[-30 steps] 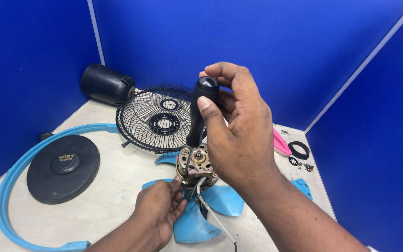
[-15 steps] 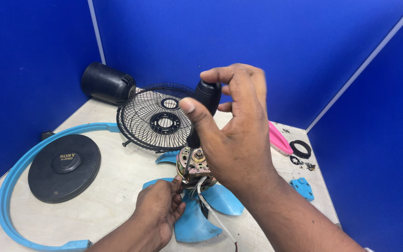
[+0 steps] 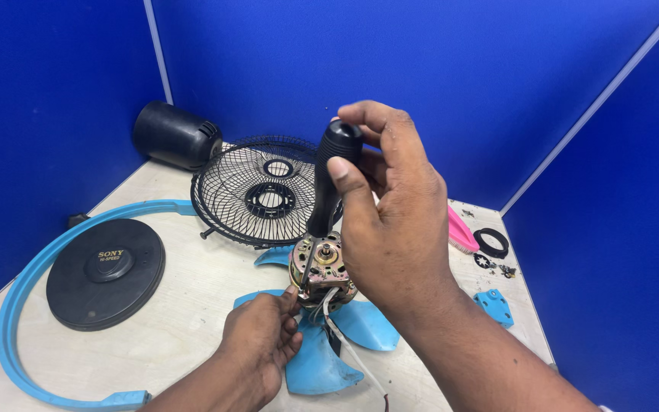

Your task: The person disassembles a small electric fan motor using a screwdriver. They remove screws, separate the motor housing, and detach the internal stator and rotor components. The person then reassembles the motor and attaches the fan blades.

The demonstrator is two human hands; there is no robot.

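My right hand grips the black handle of a screwdriver, held upright with its tip down on a fan motor. The motor is brass-coloured with exposed windings and stands on a blue fan blade; white wires trail from it toward me. My left hand holds the lower left side of the motor, fingers pressed against it.
A black wire fan grille lies behind the motor, with a black motor cover at the back left. A black round disc sits inside a blue ring. A pink brush, black ring, small screws and blue bracket lie right.
My right hand has shifted its fingers around the screwdriver handle, turning it. My left hand and the motor stay where they were.
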